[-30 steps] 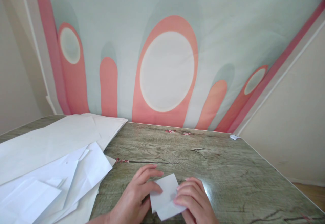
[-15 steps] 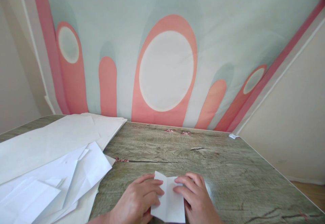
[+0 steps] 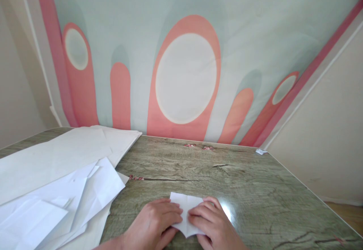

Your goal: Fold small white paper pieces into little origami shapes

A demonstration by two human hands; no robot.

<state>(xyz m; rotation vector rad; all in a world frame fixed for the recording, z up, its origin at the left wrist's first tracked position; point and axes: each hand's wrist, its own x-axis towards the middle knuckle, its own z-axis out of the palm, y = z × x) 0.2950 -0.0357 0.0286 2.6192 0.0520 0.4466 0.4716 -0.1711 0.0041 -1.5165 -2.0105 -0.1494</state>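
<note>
A small white sheet of paper (image 3: 185, 204) with a crease down its middle is between my hands at the near edge of the view. My left hand (image 3: 157, 221) grips its left side, fingers on top and thumb underneath. On the right side, my right hand (image 3: 212, 221) holds it the same way, its fingers curled over the face near the crease. The paper's near edge dips to a point at the crease, so the sheet is slightly bent.
On the left of the wood-patterned table (image 3: 176, 163) lies a stack of large white sheets (image 3: 56, 153), with several folded papers (image 3: 102, 185) on top. A small white scrap (image 3: 261, 151) sits at the far right corner. Behind stands a patterned wall covering (image 3: 136, 34).
The paper has tilted, and its near edge has drawn up from the bottom of the view. My right fingers have slid inward to the crease; my left hand has shifted slightly.
</note>
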